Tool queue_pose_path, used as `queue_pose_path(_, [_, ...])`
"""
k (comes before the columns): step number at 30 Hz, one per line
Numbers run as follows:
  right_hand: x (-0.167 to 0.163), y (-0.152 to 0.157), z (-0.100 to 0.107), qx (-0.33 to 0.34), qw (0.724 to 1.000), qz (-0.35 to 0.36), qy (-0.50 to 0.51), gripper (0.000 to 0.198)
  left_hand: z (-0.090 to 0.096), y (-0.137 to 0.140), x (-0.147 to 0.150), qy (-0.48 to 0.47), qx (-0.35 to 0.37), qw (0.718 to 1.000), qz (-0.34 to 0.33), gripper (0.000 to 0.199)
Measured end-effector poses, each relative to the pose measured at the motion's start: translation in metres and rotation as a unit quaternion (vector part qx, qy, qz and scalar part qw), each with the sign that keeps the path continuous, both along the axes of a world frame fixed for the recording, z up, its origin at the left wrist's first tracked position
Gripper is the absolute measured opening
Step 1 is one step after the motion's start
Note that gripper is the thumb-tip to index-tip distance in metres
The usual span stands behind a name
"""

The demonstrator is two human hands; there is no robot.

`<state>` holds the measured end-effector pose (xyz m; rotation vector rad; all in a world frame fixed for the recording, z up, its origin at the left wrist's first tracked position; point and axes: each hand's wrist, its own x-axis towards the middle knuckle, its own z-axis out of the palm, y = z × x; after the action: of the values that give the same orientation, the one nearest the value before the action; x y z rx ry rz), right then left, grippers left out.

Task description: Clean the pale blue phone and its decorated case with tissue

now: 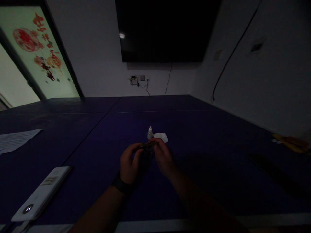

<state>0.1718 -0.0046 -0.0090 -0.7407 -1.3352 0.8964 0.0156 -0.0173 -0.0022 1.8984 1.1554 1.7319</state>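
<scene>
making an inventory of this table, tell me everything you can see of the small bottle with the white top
The small bottle has a clear-looking, see-through body, perhaps plastic, and a white top that narrows upward. It stands upright on the dark blue table, just beyond the right hand, with a crumpled white sheet beside it. Its base, any label and whether anything but the table touches it can't be made out.

1. We see clear, smooth plastic in the bottle [150, 133].
2. The white device [42, 193] looks like smooth plastic to us.
3. We see a glossy wall screen [167, 32].
4. Our tabletop [92, 181] looks smooth, mostly matt.
5. The printed sheet [18, 141] is paper.
6. We cannot tell the held thin piece's [147, 145] material.
</scene>
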Motion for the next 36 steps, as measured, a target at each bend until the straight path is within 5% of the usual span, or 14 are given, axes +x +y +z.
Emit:
queue_pose_path(8, [-0.006, -0.004, 0.008, 0.037, 0.999, -0.02, 0.006, 0.011, 0.0, -0.002, 0.001, 0.079, 0.042, 0.996, -0.01, 0.017])
queue_pose_path(21, [-0.002, -0.011, 0.018, 0.065, 0.998, -0.018, -0.019, 0.003, 0.006, -0.002, 0.0, 0.103, 0.083, 0.99, -0.045, 0.013])
queue_pose_path(25, [-0.001, -0.009, 0.018, 0.047, 0.998, -0.042, 0.019, 0.01, -0.001, 0.002, 0.002, 0.062, 0.019, 0.997, -0.048, 0.015])
queue_pose_path(30, [0.006, 0.012, 0.007, -0.006, 0.991, -0.081, 0.108, 0.023, -0.004, 0.011, 0.005, -0.044, -0.131, 0.988, -0.066, 0.045])
queue_pose_path(36, [0.016, 0.03, -0.004, -0.043, 0.987, -0.072, 0.134, 0.035, 0.004, 0.016, 0.002, -0.133, -0.221, 0.963, -0.079, 0.026])
